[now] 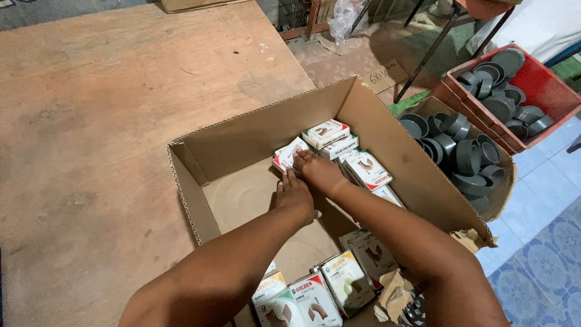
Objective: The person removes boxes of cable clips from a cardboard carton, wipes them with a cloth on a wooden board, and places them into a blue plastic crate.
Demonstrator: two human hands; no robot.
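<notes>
Both hands work inside the cardboard carton [242,139]: right hand [318,171] pinches a small white product box [285,154]; left hand [295,195], fingers together, presses beside it.

I note a red plastic crate [554,91] of grey round plastic caps [505,60] at right, beside a smaller cardboard box [505,200] holding grey plastic pipe fittings [466,157]; blue patterned floor tiles [544,266] below.

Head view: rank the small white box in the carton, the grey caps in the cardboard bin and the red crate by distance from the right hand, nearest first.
1. The small white box, deep in the carton, touches the right hand.
2. The grey caps in the cardboard bin lie to its right, beyond the carton wall.
3. The red crate sits farthest, at upper right.
</notes>
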